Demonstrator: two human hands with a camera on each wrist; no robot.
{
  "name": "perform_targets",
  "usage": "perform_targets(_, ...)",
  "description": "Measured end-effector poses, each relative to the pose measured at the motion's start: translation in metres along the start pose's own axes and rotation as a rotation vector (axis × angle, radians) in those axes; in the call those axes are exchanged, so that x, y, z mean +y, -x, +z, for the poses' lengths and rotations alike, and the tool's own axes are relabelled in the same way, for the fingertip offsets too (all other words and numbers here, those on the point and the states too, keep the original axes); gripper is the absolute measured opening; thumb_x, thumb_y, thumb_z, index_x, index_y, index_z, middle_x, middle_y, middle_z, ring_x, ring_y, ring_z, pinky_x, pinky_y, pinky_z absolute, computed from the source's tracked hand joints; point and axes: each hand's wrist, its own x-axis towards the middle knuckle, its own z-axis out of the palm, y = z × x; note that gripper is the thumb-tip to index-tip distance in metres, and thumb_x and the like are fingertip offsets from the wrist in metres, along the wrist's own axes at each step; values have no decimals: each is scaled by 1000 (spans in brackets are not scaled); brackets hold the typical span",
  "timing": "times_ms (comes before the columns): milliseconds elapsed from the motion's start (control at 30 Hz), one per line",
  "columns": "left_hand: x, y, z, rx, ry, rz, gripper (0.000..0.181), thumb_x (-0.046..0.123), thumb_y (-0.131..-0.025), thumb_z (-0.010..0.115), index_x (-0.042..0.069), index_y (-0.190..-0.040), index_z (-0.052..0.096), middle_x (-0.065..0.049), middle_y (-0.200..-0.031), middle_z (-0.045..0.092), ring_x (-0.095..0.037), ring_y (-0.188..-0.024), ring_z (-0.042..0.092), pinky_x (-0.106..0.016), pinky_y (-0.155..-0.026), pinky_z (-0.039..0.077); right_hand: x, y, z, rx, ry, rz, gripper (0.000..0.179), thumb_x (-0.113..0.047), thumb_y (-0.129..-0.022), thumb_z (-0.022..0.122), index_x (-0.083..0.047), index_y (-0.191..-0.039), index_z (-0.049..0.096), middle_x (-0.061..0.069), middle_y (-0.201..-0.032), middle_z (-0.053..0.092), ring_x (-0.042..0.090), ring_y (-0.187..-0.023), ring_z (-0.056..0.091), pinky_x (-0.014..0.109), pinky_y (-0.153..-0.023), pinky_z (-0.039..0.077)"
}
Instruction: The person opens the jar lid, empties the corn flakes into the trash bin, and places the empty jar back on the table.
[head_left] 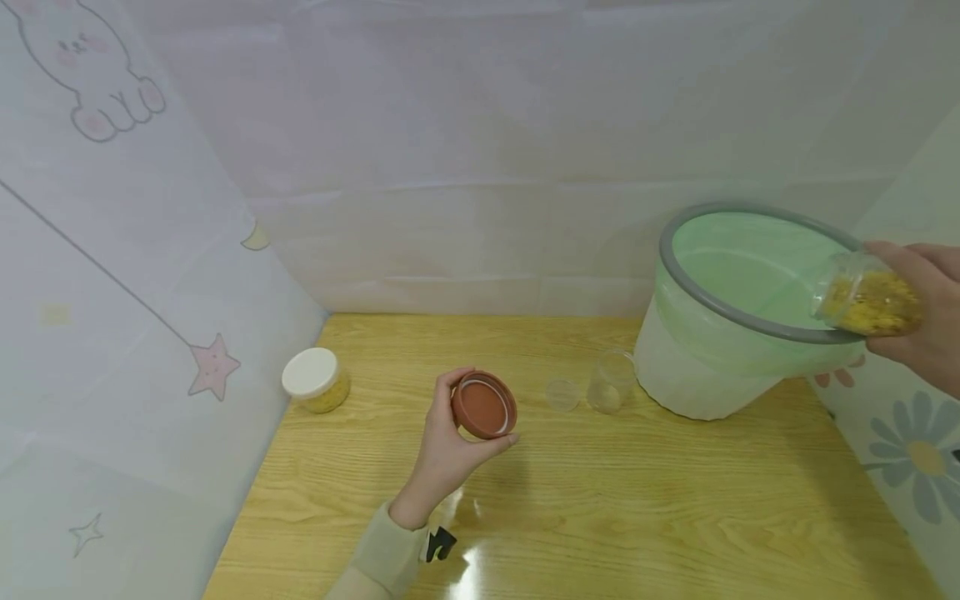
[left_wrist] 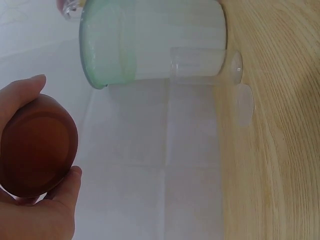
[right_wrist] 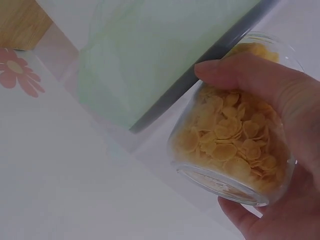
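My right hand (head_left: 926, 304) grips a clear glass jar (right_wrist: 225, 175) of yellow flakes, which look like corn flakes (right_wrist: 235, 130). The jar is tipped, its mouth over the rim of a white trash bin (head_left: 693, 375) lined with a pale green bag (head_left: 738, 250). Over the table's middle, my left hand (head_left: 442, 450) holds a reddish-brown round lid (head_left: 482, 406) between thumb and fingers, its inner side toward the head camera. In the left wrist view, the lid (left_wrist: 37, 145) shows its other face.
A clear, see-through container (head_left: 611, 383) stands beside the bin, with a clear round lid (head_left: 562, 395) lying flat to its left. At the table's left edge is a white-lidded tub (head_left: 318, 379) with yellow contents. Patterned sheeting (head_left: 465, 167) covers the walls around the wooden table (head_left: 637, 517).
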Motion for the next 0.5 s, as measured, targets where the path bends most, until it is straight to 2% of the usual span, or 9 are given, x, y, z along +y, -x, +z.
perform_targets(300,3,0,1,7,1,-38,89,-5,-71,91,-1,-143,40,-22,-136,51,-37,-124,53,-55,-102,46,-4,-1,-2,-17,13,3,127,31,-46,81,-5,-157,32,40,-136,39,58,-131,33,61,-117,19)
perform_targets(500,4,-1,1,5,8,-49,88,-6,-71,91,-1,-143,40,-22,-136,51,-36,-124,53,-54,-102,46,-4,-6,-2,-7,56,-45,128,28,-41,85,-3,-155,35,38,-130,43,59,-121,37,60,-117,21)
